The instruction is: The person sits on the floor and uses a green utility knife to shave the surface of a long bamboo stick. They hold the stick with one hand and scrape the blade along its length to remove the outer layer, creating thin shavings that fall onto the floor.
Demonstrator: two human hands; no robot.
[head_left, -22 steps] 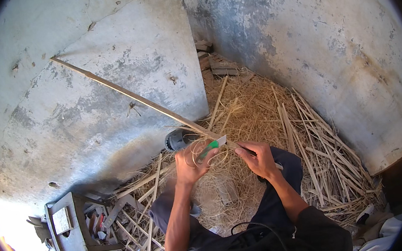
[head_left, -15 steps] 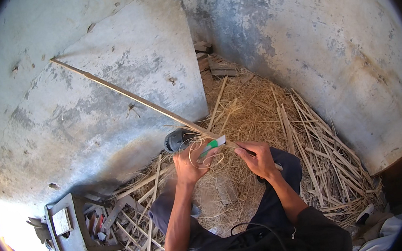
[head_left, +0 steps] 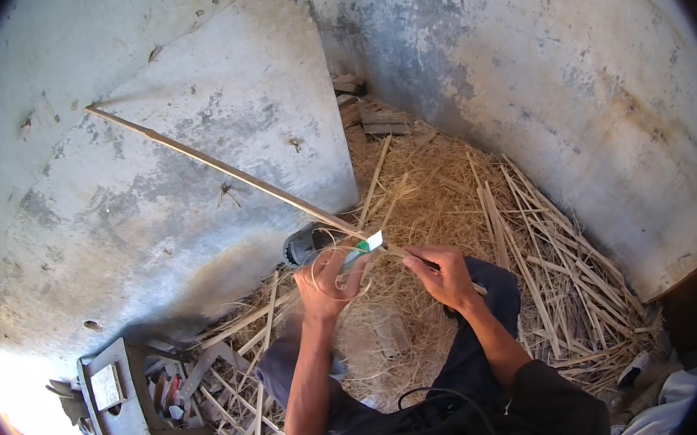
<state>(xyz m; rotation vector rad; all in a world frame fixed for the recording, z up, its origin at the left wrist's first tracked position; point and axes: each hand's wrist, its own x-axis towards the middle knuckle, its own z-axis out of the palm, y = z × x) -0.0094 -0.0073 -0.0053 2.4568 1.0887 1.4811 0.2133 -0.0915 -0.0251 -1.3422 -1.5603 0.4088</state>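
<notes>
A long, thin bamboo or wooden strip (head_left: 231, 169) slants from the wall at the upper left down to my hands. My left hand (head_left: 320, 291) is closed around a green-handled knife (head_left: 375, 241), whose short, bright blade lies against the strip. Thin curled shavings (head_left: 335, 293) loop around my left fingers. Just right of the blade, my right hand (head_left: 445, 277) pinches the strip near its lower end between thumb and fingers. Part of the handle is hidden inside my left hand.
Loose shavings (head_left: 425, 181) cover the floor ahead. Many split strips (head_left: 571, 267) are heaped along the right wall. A dark, round container (head_left: 305, 243) sits beyond my left hand. At lower left is a worn wooden box or stool frame (head_left: 122, 390) with scraps beside it.
The blade and my left hand have shifted slightly left and down along with the whole view. Both hands keep their hold, and the strip still leans on the wall.
</notes>
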